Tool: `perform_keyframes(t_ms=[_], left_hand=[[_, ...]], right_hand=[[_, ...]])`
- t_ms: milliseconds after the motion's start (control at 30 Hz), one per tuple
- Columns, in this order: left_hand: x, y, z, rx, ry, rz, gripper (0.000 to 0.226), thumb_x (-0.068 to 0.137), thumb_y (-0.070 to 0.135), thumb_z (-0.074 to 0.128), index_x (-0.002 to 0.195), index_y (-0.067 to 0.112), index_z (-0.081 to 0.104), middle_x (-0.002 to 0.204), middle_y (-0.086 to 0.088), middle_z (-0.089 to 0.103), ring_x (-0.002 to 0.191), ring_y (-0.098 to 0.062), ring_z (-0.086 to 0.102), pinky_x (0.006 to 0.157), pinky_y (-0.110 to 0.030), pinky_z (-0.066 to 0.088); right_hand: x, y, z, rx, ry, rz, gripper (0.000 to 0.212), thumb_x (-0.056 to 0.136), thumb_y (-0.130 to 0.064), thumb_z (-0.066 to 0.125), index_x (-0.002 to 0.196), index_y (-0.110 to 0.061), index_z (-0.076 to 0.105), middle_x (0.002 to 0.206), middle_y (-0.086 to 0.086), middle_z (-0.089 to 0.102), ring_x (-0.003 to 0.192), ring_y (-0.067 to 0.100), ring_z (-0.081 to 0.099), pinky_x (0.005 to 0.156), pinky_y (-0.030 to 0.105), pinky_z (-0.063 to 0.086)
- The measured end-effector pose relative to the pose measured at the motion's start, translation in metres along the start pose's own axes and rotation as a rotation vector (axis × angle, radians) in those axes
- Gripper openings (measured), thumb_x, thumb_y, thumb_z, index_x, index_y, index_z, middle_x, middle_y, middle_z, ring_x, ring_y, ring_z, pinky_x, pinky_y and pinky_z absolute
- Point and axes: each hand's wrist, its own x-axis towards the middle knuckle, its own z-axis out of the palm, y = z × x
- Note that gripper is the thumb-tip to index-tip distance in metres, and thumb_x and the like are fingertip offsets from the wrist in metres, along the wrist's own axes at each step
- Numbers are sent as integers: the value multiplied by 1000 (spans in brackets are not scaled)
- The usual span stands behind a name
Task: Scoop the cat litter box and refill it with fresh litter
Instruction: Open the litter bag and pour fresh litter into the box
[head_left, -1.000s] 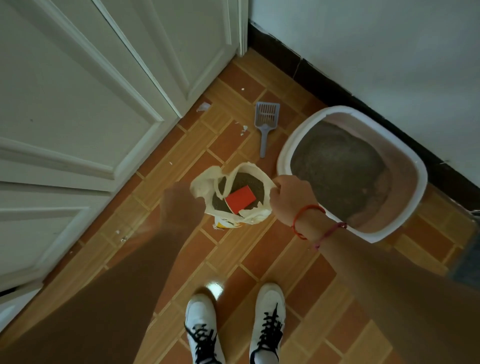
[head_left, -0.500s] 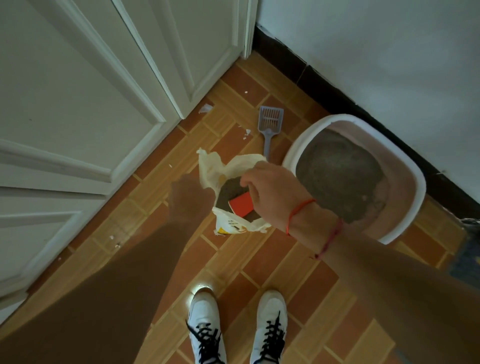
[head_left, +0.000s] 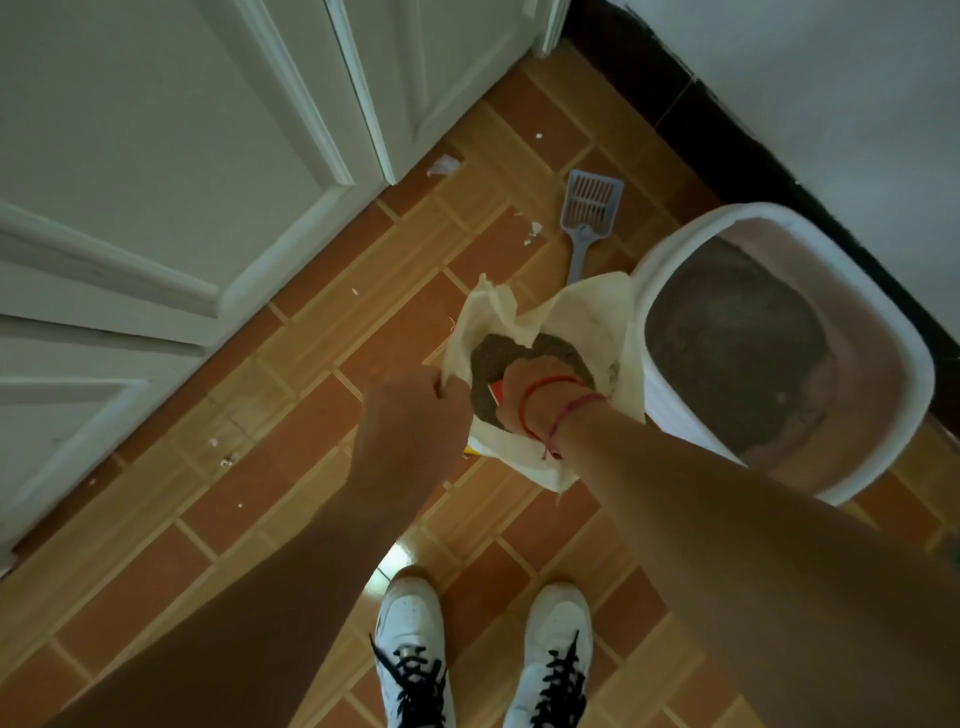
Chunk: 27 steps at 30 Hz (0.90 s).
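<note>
A cream litter bag (head_left: 587, 322) stands open on the tiled floor, with dark litter (head_left: 488, 358) inside. My left hand (head_left: 410, 415) pinches the bag's left edge. My right hand (head_left: 519, 395) is down inside the bag's mouth, over a red scoop (head_left: 497, 397) of which only a sliver shows; the fingers are hidden. Right of the bag and touching it is the white litter box (head_left: 675, 234), partly filled with grey litter (head_left: 727, 332). A blue-grey slotted scoop (head_left: 589, 208) lies on the floor behind the bag.
White panelled doors (head_left: 156, 156) close off the left side. A white wall with black skirting (head_left: 727, 114) runs behind the litter box. Small paper scraps (head_left: 441, 165) dot the floor. My white shoes (head_left: 410, 649) stand at the bottom.
My right hand left the bag's right edge, crossed over the opening and went down inside onto the red scoop. My left hand kept hold of the left edge. The view shifted closer.
</note>
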Motion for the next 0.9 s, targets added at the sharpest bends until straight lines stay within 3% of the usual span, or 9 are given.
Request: perform_keyframes(t_ms=[100, 233, 367, 500, 600, 700, 833, 900], left_hand=[[-2, -2, 1, -39, -30, -4, 36, 93, 13, 51, 60, -1, 51, 50, -4, 42, 40, -9, 34, 33, -15, 25], [-5, -3, 2, -78, -82, -1, 44, 92, 11, 52, 50, 11, 40, 35, 12, 28, 33, -9, 30, 32, -14, 21], [-4, -6, 5, -115, -86, 10, 42, 92, 12, 53, 52, 7, 42, 34, 11, 28, 34, -9, 29, 33, -13, 22], [-5, -7, 7, -131, -91, 47, 32, 93, 13, 52, 71, -9, 60, 45, 0, 37, 39, -10, 32, 33, -15, 24], [-6, -10, 5, -105, -87, 67, 32, 93, 12, 52, 70, -9, 60, 45, -2, 38, 38, -11, 33, 33, -14, 26], [-5, -13, 3, -63, -59, 95, 35, 93, 12, 52, 66, -10, 56, 46, -4, 37, 40, -12, 33, 34, -17, 26], [-5, -15, 2, -67, -71, 92, 39, 94, 12, 52, 57, -1, 50, 43, 4, 35, 37, -10, 38, 34, -13, 29], [-5, -17, 4, -74, -79, 90, 41, 95, 14, 52, 57, 0, 50, 42, 5, 34, 36, -9, 37, 33, -13, 28]], right_hand=[[10, -5, 20, -43, 106, 54, 40, 91, -46, 50, 114, -17, 66, 111, 2, 67, 107, 28, 62, 93, 42, 49], [21, -3, 28, 8, 141, 84, 41, 94, -45, 49, 109, -11, 66, 107, 5, 67, 104, 26, 62, 86, 33, 47], [19, 1, 27, -21, 210, 82, 39, 98, -42, 47, 119, -12, 60, 121, 7, 62, 117, 26, 56, 95, 34, 42], [20, 1, 30, -110, 169, 96, 42, 97, -44, 47, 122, -12, 60, 125, 9, 59, 119, 27, 54, 99, 35, 40], [22, 2, 28, -101, 192, 106, 41, 101, -34, 45, 131, -7, 53, 136, 10, 52, 131, 26, 44, 111, 36, 29], [20, 5, 22, -135, 184, 75, 38, 100, -34, 45, 127, -9, 54, 130, 9, 56, 124, 28, 49, 104, 39, 36], [27, 2, 18, 108, -74, 47, 35, 97, -18, 53, 127, 0, 54, 129, 20, 56, 119, 36, 54, 96, 42, 45], [29, -1, 22, 78, 5, 62, 36, 97, -25, 53, 124, -2, 55, 125, 16, 60, 116, 33, 57, 92, 38, 44]])
